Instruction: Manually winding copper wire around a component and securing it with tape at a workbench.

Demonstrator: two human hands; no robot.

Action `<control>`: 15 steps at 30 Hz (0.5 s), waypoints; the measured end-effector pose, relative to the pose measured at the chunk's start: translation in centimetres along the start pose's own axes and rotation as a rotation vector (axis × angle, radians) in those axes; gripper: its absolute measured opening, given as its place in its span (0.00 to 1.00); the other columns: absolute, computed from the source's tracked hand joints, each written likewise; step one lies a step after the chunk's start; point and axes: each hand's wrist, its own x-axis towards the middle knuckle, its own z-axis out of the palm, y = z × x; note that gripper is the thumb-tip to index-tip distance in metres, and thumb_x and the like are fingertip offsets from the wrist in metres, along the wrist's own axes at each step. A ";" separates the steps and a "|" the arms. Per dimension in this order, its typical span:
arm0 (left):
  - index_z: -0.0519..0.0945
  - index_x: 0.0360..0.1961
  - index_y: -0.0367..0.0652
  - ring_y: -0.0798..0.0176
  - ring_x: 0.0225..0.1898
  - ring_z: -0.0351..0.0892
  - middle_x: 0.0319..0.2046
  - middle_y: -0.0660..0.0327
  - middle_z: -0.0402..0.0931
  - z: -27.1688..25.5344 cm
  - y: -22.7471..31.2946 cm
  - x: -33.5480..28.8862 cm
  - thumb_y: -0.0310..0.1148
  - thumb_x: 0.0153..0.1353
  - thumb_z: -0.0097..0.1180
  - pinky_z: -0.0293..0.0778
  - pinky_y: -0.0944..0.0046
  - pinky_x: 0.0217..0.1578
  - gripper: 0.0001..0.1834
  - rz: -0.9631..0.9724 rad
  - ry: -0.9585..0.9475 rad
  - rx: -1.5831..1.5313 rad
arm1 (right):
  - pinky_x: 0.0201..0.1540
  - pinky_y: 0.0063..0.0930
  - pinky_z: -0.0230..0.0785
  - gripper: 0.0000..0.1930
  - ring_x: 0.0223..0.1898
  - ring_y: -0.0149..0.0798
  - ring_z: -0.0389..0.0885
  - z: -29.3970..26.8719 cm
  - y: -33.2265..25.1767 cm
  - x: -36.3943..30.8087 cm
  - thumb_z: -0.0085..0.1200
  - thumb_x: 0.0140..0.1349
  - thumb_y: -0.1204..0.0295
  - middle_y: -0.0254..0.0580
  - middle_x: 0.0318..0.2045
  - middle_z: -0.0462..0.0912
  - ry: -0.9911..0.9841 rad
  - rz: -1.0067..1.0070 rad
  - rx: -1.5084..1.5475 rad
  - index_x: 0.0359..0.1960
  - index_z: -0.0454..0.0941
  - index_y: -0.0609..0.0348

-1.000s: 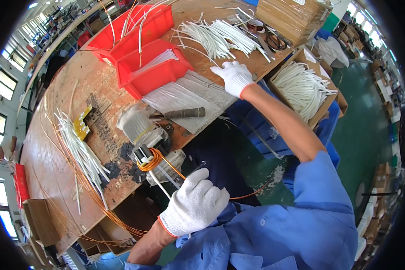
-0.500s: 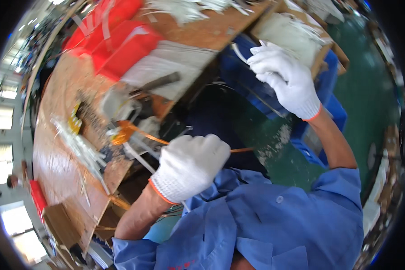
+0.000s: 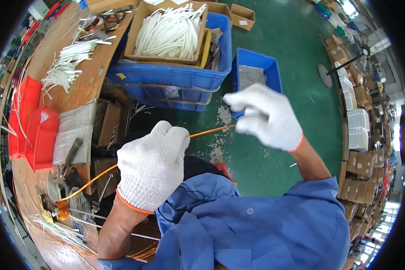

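While the left hand (image 3: 153, 164) clamps a thin orange wire (image 3: 212, 131), the right hand (image 3: 269, 118) is raised well apart from it, fingers bent.
Both wear white, orange-hemmed knitted gloves (image 3: 141, 177); the right is blurred, and whether its fingers pinch the wire cannot be told. Smooth and slender, the strand passes through the left fist, one stretch reaching the right glove above the green floor (image 3: 297, 58), the other sloping down toward a tightly wound orange coil (image 3: 63, 209) by the worn wooden workbench (image 3: 104, 56). Slim white tubes (image 3: 168, 33) lie heaped in an open cardboard box (image 3: 130, 40) atop a blue plastic crate (image 3: 166, 73). Glossy red bins (image 3: 47, 146) stand beside a wrinkled whitish sheet (image 3: 75, 128).
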 end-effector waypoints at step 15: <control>0.90 0.41 0.31 0.49 0.36 0.92 0.36 0.47 0.89 2.9 6.0 4.5 0.27 0.68 0.65 0.84 0.56 0.41 0.08 0.023 -0.303 -0.609 | 0.26 0.39 0.73 0.14 0.28 0.45 0.85 -0.7 1.5 -7.0 0.73 0.61 0.66 0.34 0.33 0.84 -0.073 -0.137 -0.191 0.48 0.86 0.42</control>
